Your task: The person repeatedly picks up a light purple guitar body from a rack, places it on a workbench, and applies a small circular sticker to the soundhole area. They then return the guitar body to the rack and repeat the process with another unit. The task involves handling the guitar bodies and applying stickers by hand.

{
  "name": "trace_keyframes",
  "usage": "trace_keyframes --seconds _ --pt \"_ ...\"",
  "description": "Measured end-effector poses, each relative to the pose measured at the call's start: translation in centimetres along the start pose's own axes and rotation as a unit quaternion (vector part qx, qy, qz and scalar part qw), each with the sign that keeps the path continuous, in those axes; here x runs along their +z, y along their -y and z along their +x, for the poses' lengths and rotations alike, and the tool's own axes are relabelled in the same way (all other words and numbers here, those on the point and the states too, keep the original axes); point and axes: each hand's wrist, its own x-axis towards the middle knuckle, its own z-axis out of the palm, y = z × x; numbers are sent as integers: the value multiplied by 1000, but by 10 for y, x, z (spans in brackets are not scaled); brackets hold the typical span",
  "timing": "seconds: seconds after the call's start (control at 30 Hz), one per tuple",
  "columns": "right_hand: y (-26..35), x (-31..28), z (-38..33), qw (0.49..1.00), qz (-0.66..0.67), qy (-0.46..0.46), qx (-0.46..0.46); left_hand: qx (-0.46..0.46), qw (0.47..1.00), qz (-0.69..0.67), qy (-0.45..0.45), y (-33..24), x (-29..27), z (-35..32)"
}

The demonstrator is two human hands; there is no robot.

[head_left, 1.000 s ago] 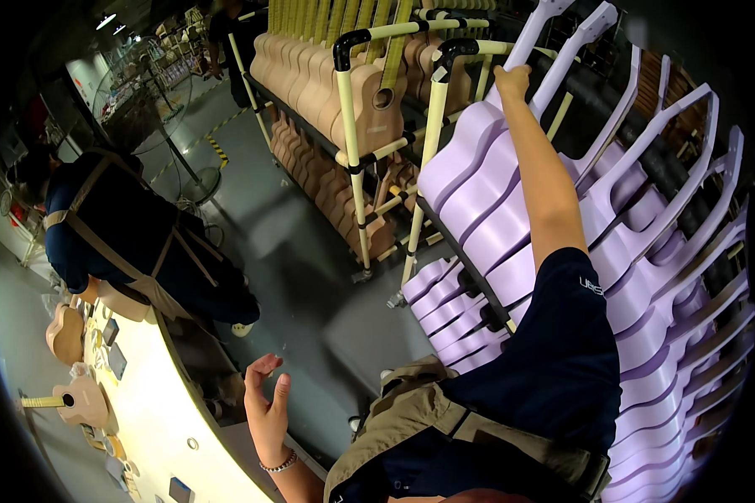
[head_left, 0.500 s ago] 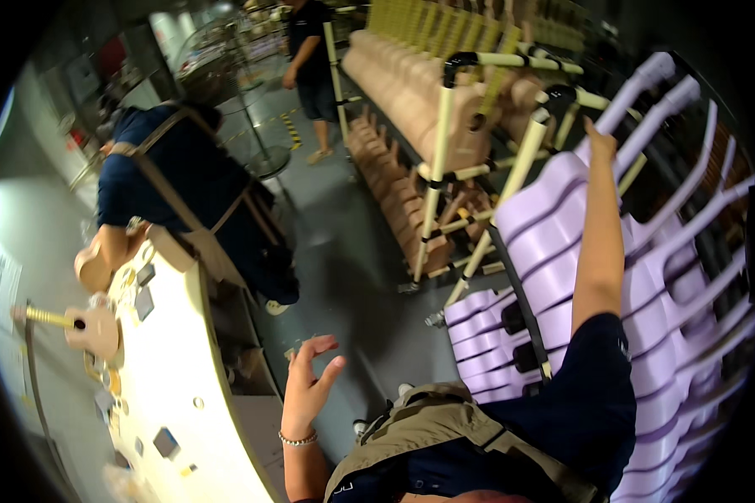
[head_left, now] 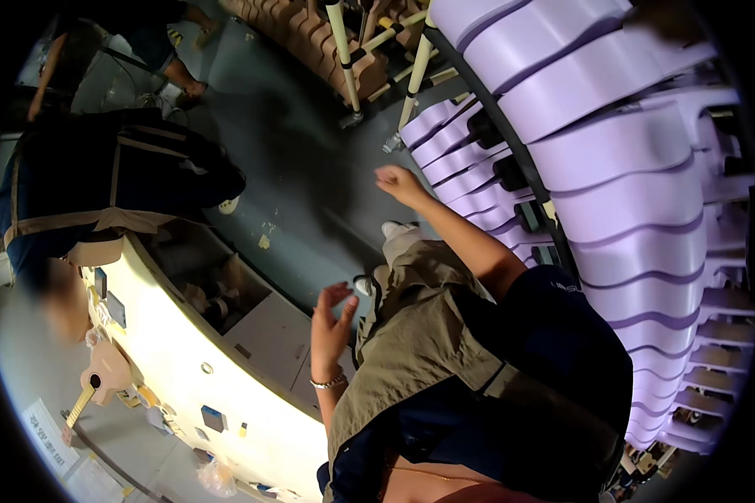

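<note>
My left hand (head_left: 333,331), with a beaded bracelet at its wrist, hangs beside the bright workbench (head_left: 172,335). Its fingers are apart and it holds nothing. Over the floor in front of me is my right hand (head_left: 401,185), its fingers curled in and nothing visible in them. Right of that hand, lavender guitar bodies (head_left: 617,197) stand in a tight row on a rack with a black padded rail (head_left: 512,138). A lower row of lavender bodies (head_left: 457,168) is nearest to my right hand; the two look apart.
At the left, a person in dark clothing and an apron (head_left: 75,176) bends over the bench. A small natural-wood ukulele (head_left: 105,371) and a blue block (head_left: 213,418) lie there. Another person's leg (head_left: 180,75) shows farther off. Pale rack posts (head_left: 417,75) and wooden bodies (head_left: 310,50) stand ahead.
My right hand has come off the necks of the lavender guitars and dropped toward the floor area in front of me. The view has turned right and tilted down. My left hand remains raised beside the bench.
</note>
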Motion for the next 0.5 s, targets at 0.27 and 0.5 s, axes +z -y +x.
trace_keyframes --seconds 0.27,0.5 --pt "-163 -161 82 958 42 -260 113 -153 986 -63 23 58 37 16" --pt "-43 -241 174 721 -428 -527 -139 -213 968 -133 14 92 71 27"
